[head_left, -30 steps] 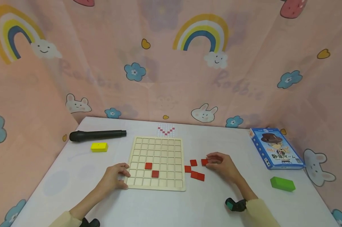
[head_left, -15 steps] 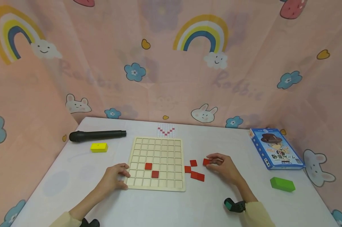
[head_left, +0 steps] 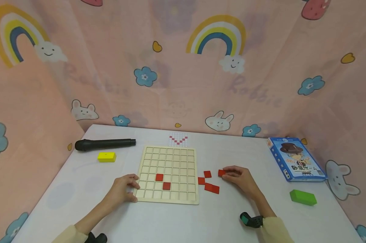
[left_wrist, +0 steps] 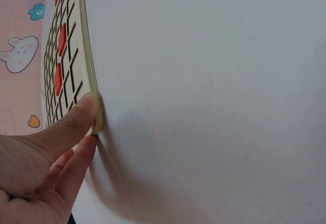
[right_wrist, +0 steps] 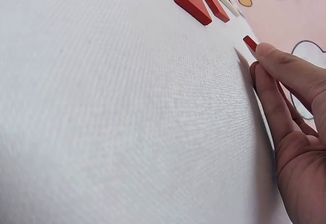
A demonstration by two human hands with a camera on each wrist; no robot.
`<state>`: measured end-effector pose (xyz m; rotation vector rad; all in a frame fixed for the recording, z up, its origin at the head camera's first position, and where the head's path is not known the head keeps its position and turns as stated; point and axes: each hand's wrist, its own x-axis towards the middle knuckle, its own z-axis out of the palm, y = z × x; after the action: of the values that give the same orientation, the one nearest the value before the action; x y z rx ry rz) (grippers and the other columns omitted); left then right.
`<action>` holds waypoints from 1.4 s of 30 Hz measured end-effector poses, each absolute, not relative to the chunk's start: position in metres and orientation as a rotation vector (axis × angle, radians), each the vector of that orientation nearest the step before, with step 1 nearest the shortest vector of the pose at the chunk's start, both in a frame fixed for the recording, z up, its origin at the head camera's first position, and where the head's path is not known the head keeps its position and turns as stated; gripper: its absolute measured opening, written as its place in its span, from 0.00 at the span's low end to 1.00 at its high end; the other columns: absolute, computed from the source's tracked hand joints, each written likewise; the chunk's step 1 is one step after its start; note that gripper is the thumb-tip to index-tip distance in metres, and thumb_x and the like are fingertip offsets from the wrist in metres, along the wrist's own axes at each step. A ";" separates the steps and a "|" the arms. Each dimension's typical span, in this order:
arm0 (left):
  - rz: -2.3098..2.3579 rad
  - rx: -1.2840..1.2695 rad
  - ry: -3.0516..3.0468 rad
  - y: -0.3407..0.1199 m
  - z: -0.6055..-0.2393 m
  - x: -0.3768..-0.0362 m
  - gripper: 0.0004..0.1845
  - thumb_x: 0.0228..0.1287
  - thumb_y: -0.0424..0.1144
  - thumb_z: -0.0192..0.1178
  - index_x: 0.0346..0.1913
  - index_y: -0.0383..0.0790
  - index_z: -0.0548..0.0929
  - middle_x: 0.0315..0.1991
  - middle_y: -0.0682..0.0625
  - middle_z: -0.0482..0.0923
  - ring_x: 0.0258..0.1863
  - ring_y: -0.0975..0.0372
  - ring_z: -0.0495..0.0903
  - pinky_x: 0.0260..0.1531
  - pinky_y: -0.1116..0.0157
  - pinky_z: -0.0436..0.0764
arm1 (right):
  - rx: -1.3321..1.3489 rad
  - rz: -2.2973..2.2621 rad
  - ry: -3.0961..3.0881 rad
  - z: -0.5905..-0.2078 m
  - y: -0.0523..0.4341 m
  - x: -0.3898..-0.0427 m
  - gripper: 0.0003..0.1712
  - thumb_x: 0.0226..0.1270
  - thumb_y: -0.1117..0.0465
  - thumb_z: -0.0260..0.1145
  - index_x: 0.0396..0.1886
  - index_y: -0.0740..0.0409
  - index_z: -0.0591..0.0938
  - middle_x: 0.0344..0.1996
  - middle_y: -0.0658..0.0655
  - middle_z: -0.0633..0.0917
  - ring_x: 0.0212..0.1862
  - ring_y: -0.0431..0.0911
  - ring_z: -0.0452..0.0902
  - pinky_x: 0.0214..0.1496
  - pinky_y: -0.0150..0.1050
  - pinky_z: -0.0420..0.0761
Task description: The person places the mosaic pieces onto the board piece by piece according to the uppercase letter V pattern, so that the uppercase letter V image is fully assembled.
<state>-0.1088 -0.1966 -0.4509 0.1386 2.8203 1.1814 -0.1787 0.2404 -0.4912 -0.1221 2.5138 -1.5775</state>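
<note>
Head view: white counter point(head_left: 183, 219) carries a pale wooden grid board point(head_left: 167, 173) with two red square tiles in its cells. Left hand point(head_left: 122, 189) pinches the board's near-left corner, thumb on top. Right hand point(head_left: 240, 177) pinches a small red square tile point(head_left: 221, 173) flat on the counter, right of the board, near three loose red tiles point(head_left: 208, 183).

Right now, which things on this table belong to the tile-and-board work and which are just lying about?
In use:
wooden grid board, left hand steadying its corner
red tile at the right hand fingertips
loose red tiles
two red tiles on the board
pattern card

Lying about:
black microphone
yellow block
green block
blue box
</note>
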 end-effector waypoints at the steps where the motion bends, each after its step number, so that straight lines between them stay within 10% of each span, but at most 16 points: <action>1: 1.179 0.139 2.823 -0.197 -0.451 -0.109 0.19 0.26 0.21 0.77 0.28 0.36 0.85 0.47 0.44 0.80 0.51 0.48 0.78 0.57 0.48 0.73 | -0.113 -1.578 2.518 -0.492 0.240 -0.179 0.24 0.59 0.56 0.71 0.53 0.63 0.80 0.47 0.62 0.83 0.47 0.48 0.81 0.50 0.23 0.76; 9: 1.180 0.132 2.823 -0.197 -0.451 -0.109 0.19 0.26 0.21 0.77 0.28 0.36 0.85 0.46 0.44 0.81 0.51 0.47 0.78 0.58 0.48 0.72 | -0.020 -1.532 2.566 -0.493 0.240 -0.176 0.26 0.60 0.51 0.70 0.54 0.60 0.80 0.48 0.60 0.83 0.51 0.50 0.80 0.60 0.43 0.75; 20: 1.189 0.113 2.822 -0.197 -0.451 -0.107 0.19 0.25 0.20 0.76 0.27 0.36 0.84 0.47 0.44 0.81 0.52 0.47 0.77 0.58 0.48 0.72 | 0.045 -1.589 2.561 -0.484 0.235 -0.172 0.22 0.62 0.56 0.69 0.54 0.62 0.81 0.51 0.61 0.82 0.55 0.53 0.76 0.49 0.25 0.77; 42: 1.194 0.119 2.823 -0.196 -0.453 -0.108 0.19 0.25 0.20 0.76 0.26 0.36 0.84 0.46 0.45 0.81 0.50 0.48 0.78 0.58 0.48 0.72 | 0.177 -1.733 2.479 -0.460 0.188 -0.169 0.19 0.62 0.63 0.68 0.52 0.64 0.81 0.45 0.60 0.84 0.50 0.50 0.78 0.46 0.31 0.81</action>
<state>-0.1081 -0.1959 -0.4530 0.1188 2.8228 1.1945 -0.1694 0.1883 -0.4602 0.1773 2.4793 -1.7328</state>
